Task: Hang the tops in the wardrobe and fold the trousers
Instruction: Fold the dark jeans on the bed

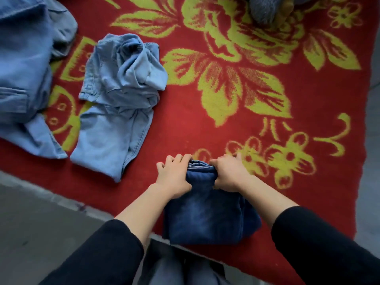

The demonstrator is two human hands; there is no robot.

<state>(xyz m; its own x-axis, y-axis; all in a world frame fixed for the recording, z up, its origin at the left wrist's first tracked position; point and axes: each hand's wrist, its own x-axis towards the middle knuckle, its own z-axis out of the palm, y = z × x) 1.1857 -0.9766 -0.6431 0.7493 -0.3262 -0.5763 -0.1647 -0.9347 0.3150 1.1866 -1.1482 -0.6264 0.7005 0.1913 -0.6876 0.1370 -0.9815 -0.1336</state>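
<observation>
A blue denim garment (22,68) is lying at the left edge of the red flowered blanket (191,120), with pale jeans (115,103) lying crumpled just beside it. At the near edge, the left hand (174,177) and right hand (228,173) are gripping the folded dark-blue trousers (205,214) — fingers curling round their far end.

- Left hand (174,175), fingers curled, grips the far left corner of the dark blue trousers (205,214).
- Right hand (230,173) grips the far right corner likewise.
- Black sleeves (98,254) cover both upper forearms.
</observation>
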